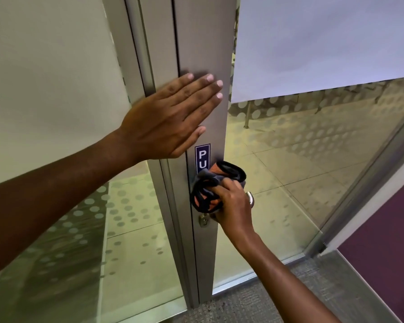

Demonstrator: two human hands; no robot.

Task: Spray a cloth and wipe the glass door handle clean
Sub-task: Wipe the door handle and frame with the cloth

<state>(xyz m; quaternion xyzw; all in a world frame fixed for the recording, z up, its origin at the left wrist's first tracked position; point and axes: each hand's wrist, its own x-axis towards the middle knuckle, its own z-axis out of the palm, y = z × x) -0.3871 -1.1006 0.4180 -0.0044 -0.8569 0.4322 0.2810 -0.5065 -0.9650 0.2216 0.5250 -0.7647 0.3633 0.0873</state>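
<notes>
My right hand (234,207) grips a bunched grey, orange and black cloth (211,186) and presses it against the metal door handle (250,197), of which only the silver end shows past my fingers. My left hand (173,117) lies flat, fingers together, on the grey aluminium door stile (201,43) above the handle. A blue sticker (202,157) reading "PU" is partly covered by the cloth. A keyhole cylinder (204,220) sits just below the cloth. No spray bottle is in view.
Frosted glass with a dotted band (313,136) fills the door to the right, with a tiled floor behind it. A fixed glass panel (44,89) stands left. Grey carpet (243,306) lies underfoot and a purple wall (383,252) is at the far right.
</notes>
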